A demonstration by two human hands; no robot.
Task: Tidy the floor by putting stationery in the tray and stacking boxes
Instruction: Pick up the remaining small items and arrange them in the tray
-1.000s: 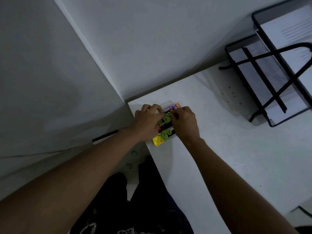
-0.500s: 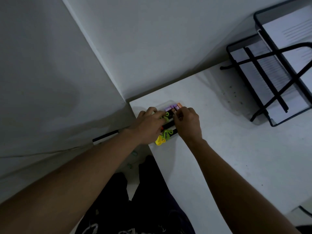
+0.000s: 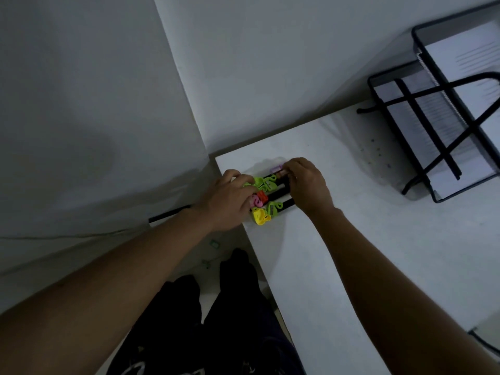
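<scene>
Left hand [image 3: 230, 198]: laid over the 9 o'clock side of a clear case [image 3: 266, 164], fingers bent and pressed down on its contents.
Right hand [image 3: 308, 186]: curled round the case's 3 o'clock edge; the fingertips are brought together at a pale purple piece [image 3: 276, 168] at the far end, though it cannot be told whether that piece is pinched or only touched.
Clear case: small, rectangular, of see-through plastic, held between both hands at the desk's 10 o'clock corner.
Contents: glossy coloured clips [image 3: 261, 216] with looped, curled shapes in yellow, lime, pink and red are seen lying across straight matte black bars [image 3: 284, 205].
Desk [image 3: 351, 253]: smooth, white, flat, with a sharp edge.
Wire-mesh tray [image 3: 392, 69]: black, boxy and stacked in tiers with crossed metal struts, placed at 2 o'clock, well apart from the case; white paper sheets [image 3: 470, 169] are held in it.
Wall [image 3: 270, 63]: plain, pale, matte.
Floor [image 3: 189, 253]: seen at 7 o'clock beside the desk edge, with a small green scrap [image 3: 214, 243] and dark trousers [image 3: 230, 307].
</scene>
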